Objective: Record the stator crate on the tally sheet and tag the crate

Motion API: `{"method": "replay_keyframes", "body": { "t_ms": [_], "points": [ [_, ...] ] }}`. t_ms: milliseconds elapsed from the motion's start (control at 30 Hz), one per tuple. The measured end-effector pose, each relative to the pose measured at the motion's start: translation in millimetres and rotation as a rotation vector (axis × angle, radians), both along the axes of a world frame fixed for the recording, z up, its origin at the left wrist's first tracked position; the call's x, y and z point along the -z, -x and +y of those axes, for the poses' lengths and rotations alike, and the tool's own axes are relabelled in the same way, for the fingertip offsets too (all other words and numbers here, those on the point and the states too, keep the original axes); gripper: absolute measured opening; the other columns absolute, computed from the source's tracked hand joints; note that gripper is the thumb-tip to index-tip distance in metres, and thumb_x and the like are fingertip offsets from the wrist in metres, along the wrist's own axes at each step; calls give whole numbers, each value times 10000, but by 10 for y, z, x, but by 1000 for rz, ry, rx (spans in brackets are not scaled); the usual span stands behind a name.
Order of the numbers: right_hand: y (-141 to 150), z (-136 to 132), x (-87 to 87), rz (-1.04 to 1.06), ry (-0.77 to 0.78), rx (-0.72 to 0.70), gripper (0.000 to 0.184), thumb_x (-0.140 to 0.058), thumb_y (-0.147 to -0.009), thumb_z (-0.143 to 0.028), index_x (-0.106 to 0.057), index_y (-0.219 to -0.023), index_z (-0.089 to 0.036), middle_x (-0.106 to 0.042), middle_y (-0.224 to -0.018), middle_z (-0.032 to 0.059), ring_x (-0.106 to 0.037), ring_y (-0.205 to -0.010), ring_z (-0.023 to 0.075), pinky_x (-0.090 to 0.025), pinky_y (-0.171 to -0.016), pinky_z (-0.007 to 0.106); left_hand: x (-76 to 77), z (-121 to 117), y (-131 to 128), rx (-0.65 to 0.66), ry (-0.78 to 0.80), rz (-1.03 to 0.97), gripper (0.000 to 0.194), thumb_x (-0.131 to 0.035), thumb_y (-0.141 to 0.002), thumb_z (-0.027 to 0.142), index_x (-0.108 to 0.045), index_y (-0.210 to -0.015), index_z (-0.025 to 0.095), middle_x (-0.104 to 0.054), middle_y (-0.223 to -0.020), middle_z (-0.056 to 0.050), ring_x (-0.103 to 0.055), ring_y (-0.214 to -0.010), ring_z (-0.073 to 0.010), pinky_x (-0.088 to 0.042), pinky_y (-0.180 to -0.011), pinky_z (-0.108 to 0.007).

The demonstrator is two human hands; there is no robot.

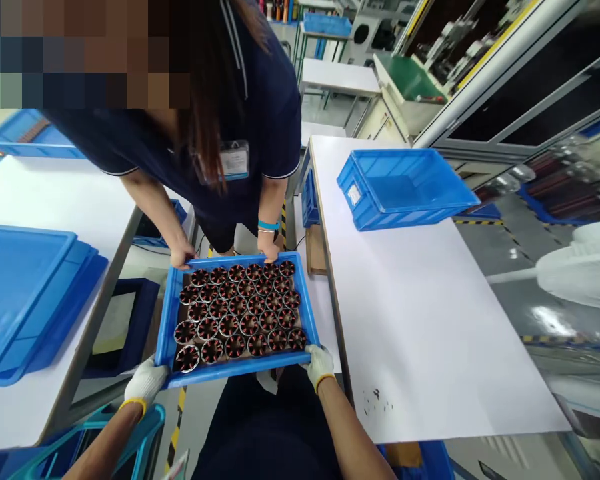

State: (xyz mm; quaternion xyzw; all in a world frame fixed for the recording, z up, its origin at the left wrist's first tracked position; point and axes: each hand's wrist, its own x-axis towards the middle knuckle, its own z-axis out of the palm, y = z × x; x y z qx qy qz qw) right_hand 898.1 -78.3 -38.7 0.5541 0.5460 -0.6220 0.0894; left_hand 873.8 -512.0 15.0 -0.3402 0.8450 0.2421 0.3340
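Note:
A shallow blue plastic tray (pixel 233 372) spans the view between two people. It is packed with several round metal motor stators (pixel 235 308) showing copper and red windings. My left hand (pixel 147 381), in a white knit glove with a yellow cuff, grips the tray's near left corner. My right hand (pixel 319 365), gloved the same way, holds the near right corner. Across from me, a co-worker's bare hands (pixel 225 251) grip the far rim. The tray's underside is hidden.
A white table (pixel 420 333) to the right carries a blue crate (pixel 403 187). On another white table (pixel 55 193) at left lies a stack of blue trays (pixel 30 300). A white fan (pixel 580 267) stands at far right, and yellow-black tape (pixel 177 420) marks the floor.

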Motion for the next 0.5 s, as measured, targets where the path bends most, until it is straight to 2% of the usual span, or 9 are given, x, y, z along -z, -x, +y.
{"method": "replay_keyframes", "body": {
  "t_ms": [100, 233, 367, 500],
  "points": [
    [75, -70, 407, -32, 90, 89, 302, -556, -527, -253, -509, -820, -198, -556, -557, -28, -570, -537, 174, -488, -485, 290, 355, -20, 14, -12, 75, -48, 209, -534, -678, 274, -586, -866, 198, -610, -585, -20, -623, -590, -233, -444, -602, -308],
    [62, 37, 1019, -62, 130, 163, 315, -584, -522, -237, -516, -828, -202, -564, -544, -27, -558, -523, 171, -459, -464, 271, 989, 159, 75, 6, 119, -83, 173, -522, -698, 280, -577, -834, 188, -627, -615, -44, -634, -635, -244, -450, -610, -310],
    [-51, 333, 1668, -119, 85, 223, 288, -604, -527, -216, -537, -805, -189, -553, -513, -21, -520, -478, 165, -420, -431, 269, 1741, 530, 175, 52, 66, -101, 145, -509, -704, 221, -586, -823, 196, -652, -663, -31, -644, -663, -207, -459, -612, -268],
    [-174, 783, 2301, -176, -12, 274, 258, -625, -546, -204, -569, -795, -169, -562, -524, -18, -507, -488, 158, -416, -437, 271, 2537, 1035, 237, 102, 40, -136, 155, -531, -713, 216, -603, -848, 190, -663, -687, -43, -655, -680, -207, -462, -598, -261]
  ]
}}
